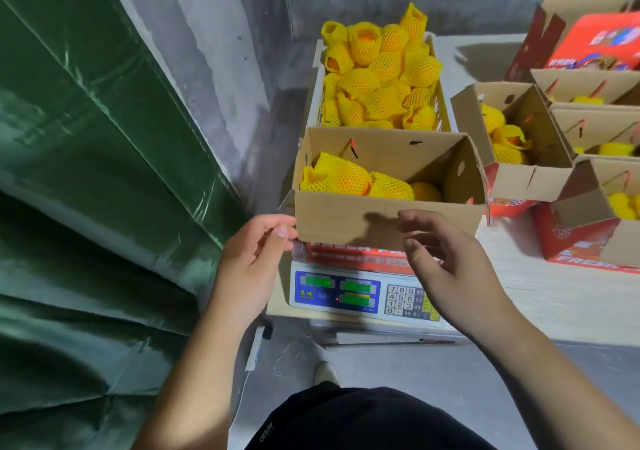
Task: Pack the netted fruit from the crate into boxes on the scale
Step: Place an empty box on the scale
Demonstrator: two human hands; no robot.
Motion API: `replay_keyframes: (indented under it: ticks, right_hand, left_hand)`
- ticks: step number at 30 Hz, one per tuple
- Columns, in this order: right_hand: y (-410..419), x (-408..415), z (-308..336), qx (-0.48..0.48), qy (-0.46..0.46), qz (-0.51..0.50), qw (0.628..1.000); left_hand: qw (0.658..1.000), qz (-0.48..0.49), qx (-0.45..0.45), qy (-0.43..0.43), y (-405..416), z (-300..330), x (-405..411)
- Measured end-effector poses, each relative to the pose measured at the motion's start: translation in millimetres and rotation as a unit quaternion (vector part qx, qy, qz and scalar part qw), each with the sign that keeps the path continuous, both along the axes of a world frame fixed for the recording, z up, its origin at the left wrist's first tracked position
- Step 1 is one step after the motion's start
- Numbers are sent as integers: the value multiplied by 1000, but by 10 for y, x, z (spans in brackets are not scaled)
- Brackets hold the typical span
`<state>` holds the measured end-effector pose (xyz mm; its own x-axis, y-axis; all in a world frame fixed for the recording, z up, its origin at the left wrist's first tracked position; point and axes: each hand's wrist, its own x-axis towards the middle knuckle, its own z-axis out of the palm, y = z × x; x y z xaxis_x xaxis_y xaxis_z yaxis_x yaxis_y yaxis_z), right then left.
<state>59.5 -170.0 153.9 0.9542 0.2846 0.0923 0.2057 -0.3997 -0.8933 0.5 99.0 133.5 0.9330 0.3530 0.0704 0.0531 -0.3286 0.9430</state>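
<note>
An open cardboard box (349, 215) stands on the electronic scale (360, 293). Inside lie three fruits in yellow foam netting (349, 179), along the near left side. Behind the box, a white crate (441, 103) is heaped with several netted fruits (379, 75). My left hand (254, 252) hovers at the box's near left corner, fingers curled and apart, holding nothing. In front of the near flap is my right hand (446, 259), fingers spread and empty. Neither hand clearly touches the cardboard.
Several open cardboard boxes (519, 176) with netted fruit stand on the pale table (571, 297) to the right. A red printed carton (599, 42) is at the far right. Green tarpaulin (86, 190) fills the left side. Concrete floor lies below.
</note>
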Motion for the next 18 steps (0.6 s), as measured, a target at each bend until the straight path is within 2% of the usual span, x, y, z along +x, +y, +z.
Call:
replay_keyframes:
  ticks: [6, 9, 11, 15, 18]
  right_hand:
    - [144, 594, 213, -15, -66, -56, 996]
    - [145, 1123, 382, -32, -98, -56, 993]
    - [89, 1579, 419, -84, -112, -53, 989]
    - [-120, 2621, 168, -233, -18, -24, 972]
    - [-215, 3317, -150, -357, 59, 11, 932]
  left_hand:
    - [998, -65, -5, -25, 65, 286, 765]
    - [993, -106, 24, -53, 9, 506, 1244]
    - [987, -141, 61, -54, -31, 620, 1590]
    - [977, -198, 75, -16, -142, 660, 2346]
    - [967, -229, 104, 37, -290, 513, 2952]
